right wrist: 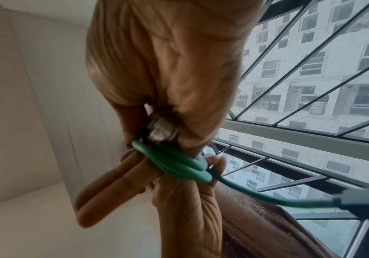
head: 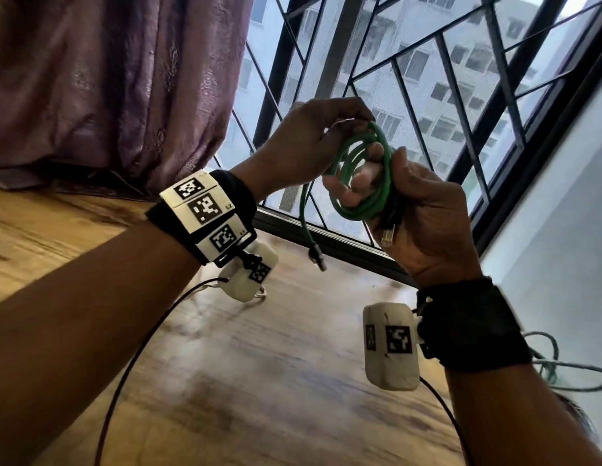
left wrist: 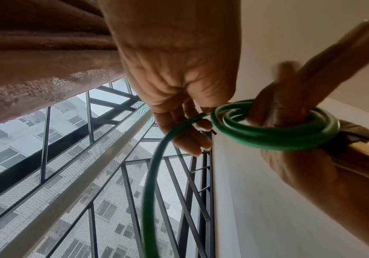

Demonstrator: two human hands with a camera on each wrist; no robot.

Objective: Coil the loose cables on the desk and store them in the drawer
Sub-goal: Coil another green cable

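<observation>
A green network cable [head: 363, 183] is wound in several loops round the straight fingers of my right hand [head: 424, 210], held up in front of the window. One clear plug [head: 387, 236] lies against that palm, pinned by the thumb [right wrist: 135, 90]. My left hand [head: 313, 139] pinches the cable at the top of the coil [left wrist: 274, 134]. The free tail [left wrist: 155, 174] hangs from that pinch and ends in a dark-booted plug [head: 317, 256] above the desk. In the right wrist view the coil [right wrist: 177, 165] wraps the fingers and the tail runs right to its plug [right wrist: 356, 205].
The wooden desk [head: 259, 364] spreads below both arms. A second green cable [head: 568, 368] lies loose at its right edge by the white wall. A purple curtain [head: 108, 79] hangs at the left, a barred window [head: 427, 79] behind. Black wrist-camera leads [head: 138, 348] trail down.
</observation>
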